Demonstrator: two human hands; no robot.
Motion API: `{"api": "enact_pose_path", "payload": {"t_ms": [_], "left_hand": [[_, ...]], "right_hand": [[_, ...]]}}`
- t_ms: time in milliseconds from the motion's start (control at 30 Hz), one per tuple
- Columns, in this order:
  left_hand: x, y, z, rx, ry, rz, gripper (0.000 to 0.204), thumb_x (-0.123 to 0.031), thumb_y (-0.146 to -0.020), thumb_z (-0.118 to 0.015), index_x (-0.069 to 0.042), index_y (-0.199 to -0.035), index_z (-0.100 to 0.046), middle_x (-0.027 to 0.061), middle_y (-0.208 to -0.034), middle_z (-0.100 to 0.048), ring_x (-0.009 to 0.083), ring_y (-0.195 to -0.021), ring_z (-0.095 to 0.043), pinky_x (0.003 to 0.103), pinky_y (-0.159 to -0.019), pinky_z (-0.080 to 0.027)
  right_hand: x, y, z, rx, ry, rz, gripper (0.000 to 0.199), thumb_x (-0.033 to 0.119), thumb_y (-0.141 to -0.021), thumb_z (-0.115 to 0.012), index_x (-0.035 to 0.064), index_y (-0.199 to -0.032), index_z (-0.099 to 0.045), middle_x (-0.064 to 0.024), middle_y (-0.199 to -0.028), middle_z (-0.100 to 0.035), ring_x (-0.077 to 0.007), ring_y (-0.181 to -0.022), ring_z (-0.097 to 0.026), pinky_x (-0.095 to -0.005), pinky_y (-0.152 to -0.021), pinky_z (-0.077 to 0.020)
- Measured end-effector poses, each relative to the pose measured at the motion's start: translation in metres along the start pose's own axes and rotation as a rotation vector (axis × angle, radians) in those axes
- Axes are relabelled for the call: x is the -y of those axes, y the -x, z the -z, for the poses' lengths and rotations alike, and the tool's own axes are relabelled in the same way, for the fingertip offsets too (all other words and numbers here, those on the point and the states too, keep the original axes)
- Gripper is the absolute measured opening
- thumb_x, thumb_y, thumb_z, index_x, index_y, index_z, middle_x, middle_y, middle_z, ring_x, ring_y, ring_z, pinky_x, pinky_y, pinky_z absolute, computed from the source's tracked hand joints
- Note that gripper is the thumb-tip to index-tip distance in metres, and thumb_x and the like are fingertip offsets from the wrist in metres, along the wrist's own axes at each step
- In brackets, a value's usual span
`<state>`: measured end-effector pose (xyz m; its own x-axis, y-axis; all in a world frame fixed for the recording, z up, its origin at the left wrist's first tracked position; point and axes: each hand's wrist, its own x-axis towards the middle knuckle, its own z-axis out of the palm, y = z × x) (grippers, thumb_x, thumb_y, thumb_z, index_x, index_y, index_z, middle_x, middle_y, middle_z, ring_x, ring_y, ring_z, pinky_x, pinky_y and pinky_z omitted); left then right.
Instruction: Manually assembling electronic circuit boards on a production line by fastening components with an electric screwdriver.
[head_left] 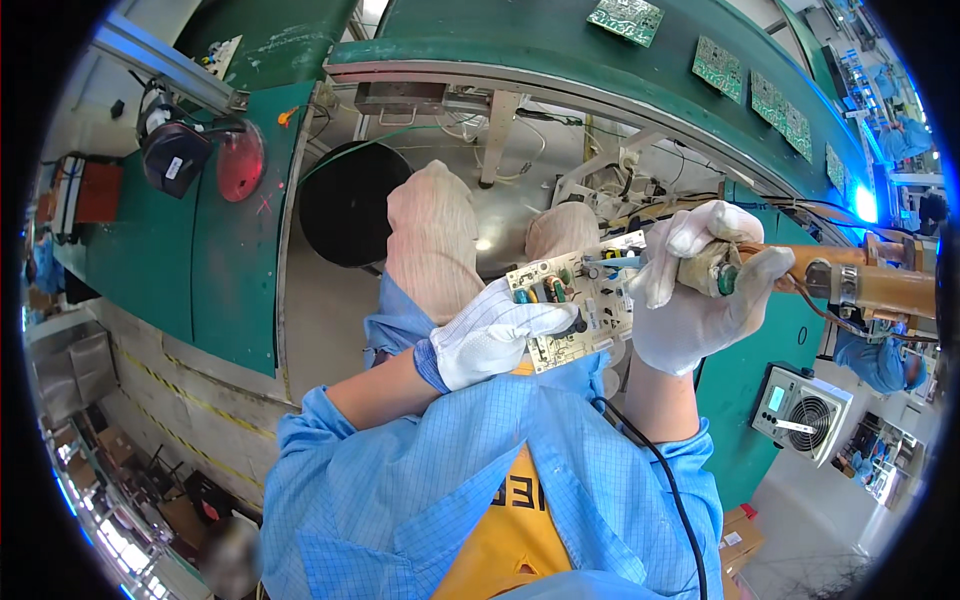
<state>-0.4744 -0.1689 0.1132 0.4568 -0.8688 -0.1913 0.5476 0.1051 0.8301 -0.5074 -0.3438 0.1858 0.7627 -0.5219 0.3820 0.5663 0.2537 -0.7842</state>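
Head view, person seated, both hands in white gloves, blue smock sleeves.

Left hand [490, 338]: closed around the lower left edge of a small circuit board [572, 296], fingers wrapped over its face, thumb side hidden. Board held in the air above the lap, tilted, component side up; green and dark cylindrical parts and a blue part visible on it. Board sits just right of picture centre.

Right hand [700, 290]: clenched around the orange-brown handle of a soldering iron [850, 275], at 3 o'clock from the board. Handle runs out toward the right rim; the working tip end points left toward the board's upper right corner. Whether tip touches the board: cannot tell, fingers cover it. A black cable [660, 470] runs down from the right wrist across the sleeve.

Surroundings: green conveyor belt [560, 40] arcs across 12 o'clock, carrying several green circuit boards [718, 66] spaced apart. Green bench [230, 250] at 9 o'clock with a red disc [240, 160] and a black device [172, 155] on it. Small grey fan unit [803, 408] at 4 o'clock, on the green surface there.
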Motion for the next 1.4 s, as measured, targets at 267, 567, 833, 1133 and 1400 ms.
{"api": "enact_pose_path", "payload": {"t_ms": [267, 567, 833, 1133, 1400], "left_hand": [[-0.005, 0.004, -0.003, -0.103, 0.325, 0.136, 0.027, -0.015, -0.094, -0.058, 0.006, -0.111, -0.060, 0.0085, -0.100, -0.067, 0.0120, -0.089, -0.063, 0.027, -0.080, -0.051], [0.003, 0.003, 0.004, -0.096, 0.448, 0.231, 0.027, -0.009, -0.094, -0.055, 0.006, -0.117, -0.058, 0.0113, -0.112, -0.063, 0.0122, -0.099, -0.062, 0.027, -0.085, -0.052], [0.003, 0.011, 0.005, -0.184, 0.432, 0.306, 0.029, -0.005, -0.092, -0.058, 0.007, -0.118, -0.056, 0.0134, -0.116, -0.061, 0.0146, -0.102, -0.061, 0.030, -0.088, -0.051], [-0.011, 0.008, 0.002, -0.042, 0.300, 0.281, 0.045, -0.012, -0.094, -0.054, 0.001, -0.135, -0.042, 0.0191, -0.126, -0.057, 0.0279, -0.113, -0.060, 0.037, -0.095, -0.051], [0.012, 0.011, 0.012, -0.174, 0.226, 0.255, 0.046, -0.014, -0.094, -0.055, 0.001, -0.135, -0.042, 0.0178, -0.125, -0.058, 0.0256, -0.112, -0.060, 0.036, -0.095, -0.051]], "right_hand": [[0.001, -0.001, 0.007, -0.043, 0.076, 0.012, 0.049, 0.045, -0.102, -0.030, 0.0031, -0.108, -0.053, -0.0146, -0.077, -0.057, -0.0141, -0.040, -0.047, -0.0244, -0.037, -0.0426], [-0.002, -0.001, 0.008, -0.083, 0.085, 0.040, 0.045, 0.040, -0.102, -0.035, 0.0014, -0.107, -0.057, -0.0133, -0.077, -0.058, -0.0135, -0.040, -0.046, -0.0248, -0.038, -0.0395], [0.000, -0.002, 0.008, -0.151, 0.115, 0.028, 0.047, 0.039, -0.102, -0.033, 0.0005, -0.107, -0.060, -0.0109, -0.076, -0.058, -0.0127, -0.038, -0.043, -0.0243, -0.038, -0.0363], [0.000, 0.000, 0.006, -0.201, 0.333, 0.047, 0.052, 0.046, -0.100, -0.035, -0.0001, -0.107, -0.060, -0.0118, -0.076, -0.058, -0.0130, -0.039, -0.043, -0.0259, -0.039, -0.0380], [0.001, -0.002, 0.021, -0.070, 0.086, 0.060, 0.045, 0.042, -0.102, -0.035, 0.0014, -0.106, -0.054, -0.0142, -0.073, -0.057, -0.0141, -0.041, -0.048, -0.0254, -0.039, -0.0436]]}}
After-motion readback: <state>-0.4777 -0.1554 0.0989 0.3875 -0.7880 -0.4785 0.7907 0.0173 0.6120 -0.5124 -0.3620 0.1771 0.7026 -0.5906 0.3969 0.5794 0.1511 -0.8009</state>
